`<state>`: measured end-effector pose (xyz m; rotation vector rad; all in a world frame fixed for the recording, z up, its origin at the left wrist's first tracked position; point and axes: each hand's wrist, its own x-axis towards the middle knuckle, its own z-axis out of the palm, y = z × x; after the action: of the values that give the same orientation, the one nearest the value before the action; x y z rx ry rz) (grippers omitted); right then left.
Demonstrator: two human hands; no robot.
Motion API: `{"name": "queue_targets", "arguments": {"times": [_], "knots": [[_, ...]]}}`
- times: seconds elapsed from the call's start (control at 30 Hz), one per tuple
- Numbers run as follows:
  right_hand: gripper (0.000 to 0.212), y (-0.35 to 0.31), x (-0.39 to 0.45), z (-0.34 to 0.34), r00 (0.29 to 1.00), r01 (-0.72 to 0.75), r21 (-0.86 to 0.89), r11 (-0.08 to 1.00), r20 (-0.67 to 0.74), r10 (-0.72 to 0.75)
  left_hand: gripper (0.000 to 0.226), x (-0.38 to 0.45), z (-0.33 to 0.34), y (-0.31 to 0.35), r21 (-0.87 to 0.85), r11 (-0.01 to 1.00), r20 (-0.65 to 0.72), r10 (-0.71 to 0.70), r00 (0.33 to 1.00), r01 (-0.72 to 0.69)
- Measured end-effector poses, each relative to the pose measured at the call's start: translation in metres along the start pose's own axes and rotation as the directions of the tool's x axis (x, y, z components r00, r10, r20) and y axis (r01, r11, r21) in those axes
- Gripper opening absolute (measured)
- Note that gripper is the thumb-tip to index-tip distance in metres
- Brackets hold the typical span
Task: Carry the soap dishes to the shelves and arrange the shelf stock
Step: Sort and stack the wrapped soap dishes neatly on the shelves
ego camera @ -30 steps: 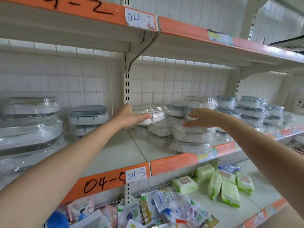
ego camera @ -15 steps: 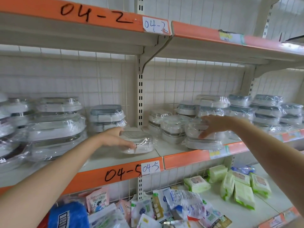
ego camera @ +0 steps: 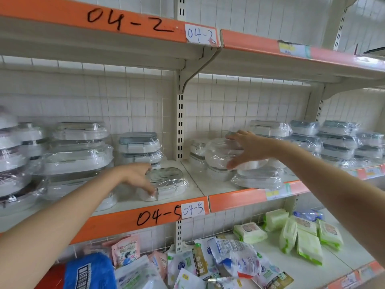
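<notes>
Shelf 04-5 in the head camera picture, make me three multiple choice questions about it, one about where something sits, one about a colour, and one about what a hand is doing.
1. Where is the wrapped soap dish that the left hand touches?
A. On the shelf marked 04-5, left of the upright post
B. On the bottom shelf among the wipes
C. On the shelf marked 04-2

2. What colour is the shelf edge strip with 04-5 written on it?
A. Blue
B. Orange
C. Green

3. What is the right hand doing?
A. Hanging idle below the shelf
B. Holding a green wipes pack
C. Spread with fingers over a wrapped round container on top of a stack

Answers: 1 A, the dish sits on the board just above the 04-5 label. 2 B, the strip is plainly orange. 3 C, its fingers lie over the clear wrap.
</notes>
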<state>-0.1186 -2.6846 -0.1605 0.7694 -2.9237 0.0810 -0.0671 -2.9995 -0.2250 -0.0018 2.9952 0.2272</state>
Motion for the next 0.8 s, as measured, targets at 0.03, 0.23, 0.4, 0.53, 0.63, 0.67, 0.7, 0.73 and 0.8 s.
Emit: {"name": "queue_targets", "arguments": {"times": [0.03,0.23,0.4,0.53,0.63,0.67,0.7,0.73,0.8], "knots": [[0.106,-0.008,0.005,0.002,1.0,0.023,0.016,1.0,-0.005,-0.023,0.086,-0.002,-0.001,-0.001,0.017,1.0,0.002,-0.003,1.0,0.003],[0.102,-0.056,0.046,0.016,0.996,0.089,0.041,0.995,-0.013,-0.089,0.097,-0.01,-0.01,-0.01,0.158,0.987,0.076,-0.013,0.997,0.001],[0.087,-0.084,0.084,0.033,0.994,0.103,0.053,0.993,0.037,-0.105,0.08,-0.013,-0.011,-0.012,0.269,0.963,0.104,-0.025,0.994,-0.004],[0.08,-0.093,0.105,0.054,0.994,0.074,0.068,0.995,0.073,-0.079,0.074,-0.012,-0.008,-0.018,0.316,0.949,0.109,-0.022,0.994,-0.013],[0.082,-0.094,0.113,0.068,0.991,0.057,0.051,0.997,0.118,-0.062,0.069,-0.014,-0.009,-0.018,0.331,0.943,0.101,-0.009,0.995,-0.025],[0.083,-0.094,0.115,0.073,0.988,0.056,0.036,0.998,0.144,-0.061,0.066,-0.014,-0.01,-0.018,0.333,0.942,0.097,-0.003,0.995,-0.03],[0.084,-0.094,0.116,0.077,0.983,0.052,0.028,0.998,0.178,-0.056,0.065,-0.015,-0.01,-0.018,0.335,0.942,0.097,0.004,0.995,-0.036],[0.087,-0.094,0.116,0.08,0.978,0.052,0.026,0.998,0.202,-0.056,0.064,-0.015,-0.011,-0.018,0.337,0.941,0.097,0.007,0.995,-0.039],[0.093,-0.093,0.117,0.083,0.972,0.058,0.025,0.998,0.228,-0.062,0.063,-0.015,-0.011,-0.019,0.342,0.939,0.101,0.002,0.995,-0.037]]}}
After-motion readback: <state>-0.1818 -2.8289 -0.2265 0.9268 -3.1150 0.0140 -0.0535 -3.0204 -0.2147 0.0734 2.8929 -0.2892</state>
